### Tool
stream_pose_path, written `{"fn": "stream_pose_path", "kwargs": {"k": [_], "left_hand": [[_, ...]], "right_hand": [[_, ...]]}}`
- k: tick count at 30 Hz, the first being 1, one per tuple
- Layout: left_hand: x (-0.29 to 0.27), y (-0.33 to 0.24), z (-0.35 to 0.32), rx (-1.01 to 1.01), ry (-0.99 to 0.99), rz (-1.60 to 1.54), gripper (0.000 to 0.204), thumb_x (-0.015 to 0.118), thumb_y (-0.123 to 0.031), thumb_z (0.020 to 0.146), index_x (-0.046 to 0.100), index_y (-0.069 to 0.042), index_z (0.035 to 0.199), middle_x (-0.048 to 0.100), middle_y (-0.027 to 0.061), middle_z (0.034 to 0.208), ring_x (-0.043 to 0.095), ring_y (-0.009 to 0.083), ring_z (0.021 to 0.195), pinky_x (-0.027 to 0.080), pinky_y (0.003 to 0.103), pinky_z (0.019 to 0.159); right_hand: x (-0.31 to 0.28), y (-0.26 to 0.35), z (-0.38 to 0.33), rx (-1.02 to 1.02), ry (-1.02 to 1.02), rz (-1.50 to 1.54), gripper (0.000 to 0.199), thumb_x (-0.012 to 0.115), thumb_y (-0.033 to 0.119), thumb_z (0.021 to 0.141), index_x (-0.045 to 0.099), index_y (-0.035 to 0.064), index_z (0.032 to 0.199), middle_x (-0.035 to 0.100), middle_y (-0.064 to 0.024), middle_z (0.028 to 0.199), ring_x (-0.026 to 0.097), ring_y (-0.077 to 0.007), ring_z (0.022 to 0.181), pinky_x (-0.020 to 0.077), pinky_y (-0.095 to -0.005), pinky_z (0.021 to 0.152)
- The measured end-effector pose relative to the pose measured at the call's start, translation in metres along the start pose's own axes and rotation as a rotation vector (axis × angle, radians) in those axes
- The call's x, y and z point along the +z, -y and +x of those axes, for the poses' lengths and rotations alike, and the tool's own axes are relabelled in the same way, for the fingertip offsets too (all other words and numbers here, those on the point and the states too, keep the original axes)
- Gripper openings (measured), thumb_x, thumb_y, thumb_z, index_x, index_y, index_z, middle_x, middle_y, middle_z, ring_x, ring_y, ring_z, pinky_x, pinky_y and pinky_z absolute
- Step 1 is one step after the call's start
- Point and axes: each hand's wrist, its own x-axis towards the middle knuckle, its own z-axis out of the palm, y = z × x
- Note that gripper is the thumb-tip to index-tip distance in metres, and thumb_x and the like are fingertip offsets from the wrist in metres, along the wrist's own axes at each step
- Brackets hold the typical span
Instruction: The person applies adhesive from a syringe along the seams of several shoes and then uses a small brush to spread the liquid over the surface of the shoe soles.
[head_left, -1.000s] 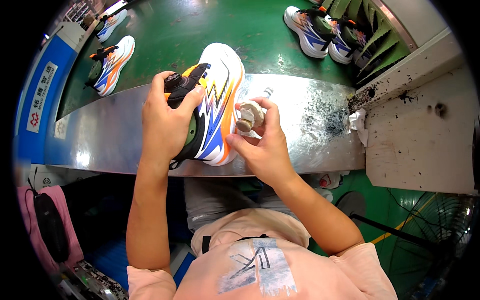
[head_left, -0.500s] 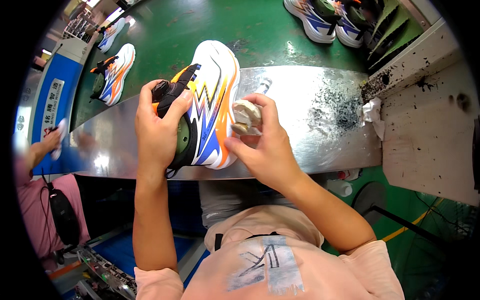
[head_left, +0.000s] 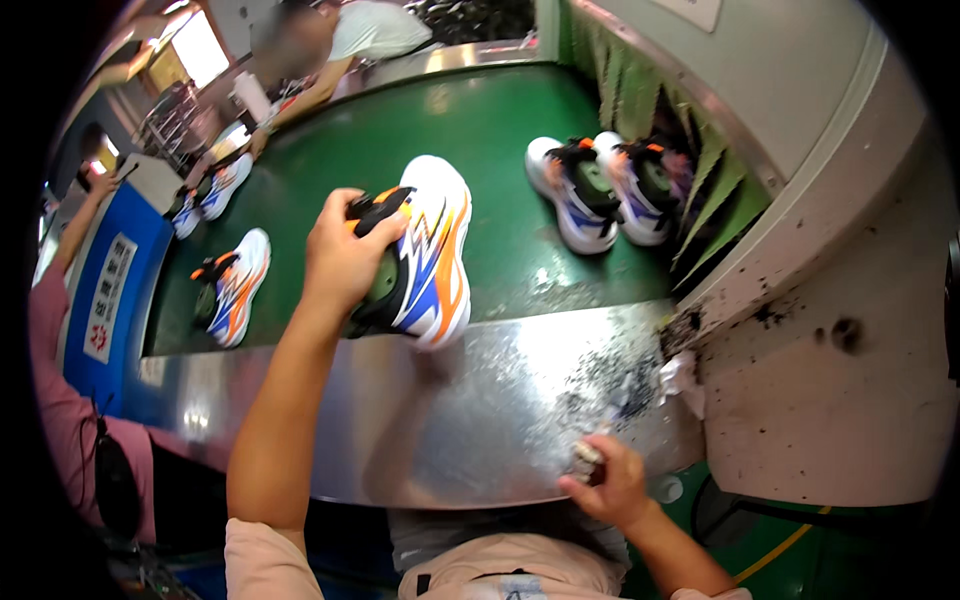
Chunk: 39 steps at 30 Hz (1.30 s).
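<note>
My left hand (head_left: 345, 262) grips a white sneaker (head_left: 425, 250) with orange and blue flashes and a black tongue, holding it out over the edge of the green conveyor belt (head_left: 470, 130). My right hand (head_left: 605, 482) is low at the near edge of the metal shelf (head_left: 470, 400), closed around a small pale wad (head_left: 585, 458) that looks like a cloth or sponge.
A pair of similar sneakers (head_left: 600, 190) sits on the belt at the right, by green flap curtains (head_left: 700, 170). More sneakers (head_left: 232, 285) lie at the left. Other people work at the left and far end. A stained white housing (head_left: 840, 330) stands to the right.
My left hand has carried the sneaker away from me toward the belt. My right hand has left the shoe and dropped to the shelf's near edge with the wad.
</note>
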Motion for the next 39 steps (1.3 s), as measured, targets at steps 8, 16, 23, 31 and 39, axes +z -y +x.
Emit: {"fn": "stream_pose_path", "kwargs": {"k": [8, 16, 23, 31, 39], "left_hand": [[0.121, 0.027, 0.011, 0.214, 0.291, 0.159, 0.071, 0.07, -0.03, 0.077, 0.04, -0.019, 0.14, 0.03, 0.0222, 0.146, 0.041, 0.0387, 0.128, 0.038, 0.041, 0.103], [-0.105, 0.215, -0.01, 0.156, -0.517, 0.279, 0.065, 0.074, -0.014, 0.072, 0.043, 0.0, 0.127, 0.048, 0.0166, 0.124, 0.047, 0.0296, 0.117, 0.038, 0.039, 0.101], [-0.218, 0.336, 0.018, -0.392, -0.501, -0.762, 0.05, 0.077, -0.003, 0.072, 0.054, -0.005, 0.117, 0.062, 0.0102, 0.108, 0.062, 0.0218, 0.094, 0.049, 0.034, 0.086], [-0.169, 0.232, 0.0, -0.286, -0.327, -0.141, 0.032, 0.076, -0.008, 0.068, 0.064, -0.001, 0.097, 0.065, 0.004, 0.089, 0.059, 0.0132, 0.074, 0.048, 0.028, 0.067], [-0.13, 0.114, -0.122, -0.275, -0.119, -0.332, 0.052, 0.072, 0.0, 0.068, 0.052, -0.003, 0.115, 0.059, 0.0039, 0.101, 0.058, 0.0142, 0.085, 0.048, 0.028, 0.074]], "right_hand": [[0.01, 0.003, 0.006, 0.088, 0.008, 0.012, 0.056, 0.08, 0.031, 0.071, 0.054, 0.0029, 0.112, 0.06, -0.01, 0.076, 0.057, -0.0238, 0.056, 0.0457, -0.0334, 0.05], [0.017, 0.003, -0.019, 0.125, 0.006, -0.057, 0.058, 0.073, 0.04, 0.077, 0.053, -0.0009, 0.112, 0.055, -0.0142, 0.083, 0.054, -0.0281, 0.067, 0.0421, -0.0366, 0.057], [0.008, 0.002, -0.003, 0.006, 0.006, -0.169, 0.059, 0.079, 0.038, 0.07, 0.055, 0.0049, 0.112, 0.058, -0.0115, 0.076, 0.057, -0.0298, 0.06, 0.0435, -0.0363, 0.05], [0.003, 0.015, 0.016, 0.004, 0.044, -0.151, 0.053, 0.077, 0.032, 0.073, 0.056, 0.0095, 0.115, 0.054, -0.0092, 0.073, 0.057, -0.0258, 0.055, 0.0458, -0.0339, 0.048], [0.0, 0.026, 0.012, 0.172, 0.119, 0.042, 0.049, 0.072, 0.032, 0.079, 0.053, 0.0091, 0.119, 0.056, -0.01, 0.077, 0.058, -0.0263, 0.063, 0.0475, -0.0334, 0.058]]}}
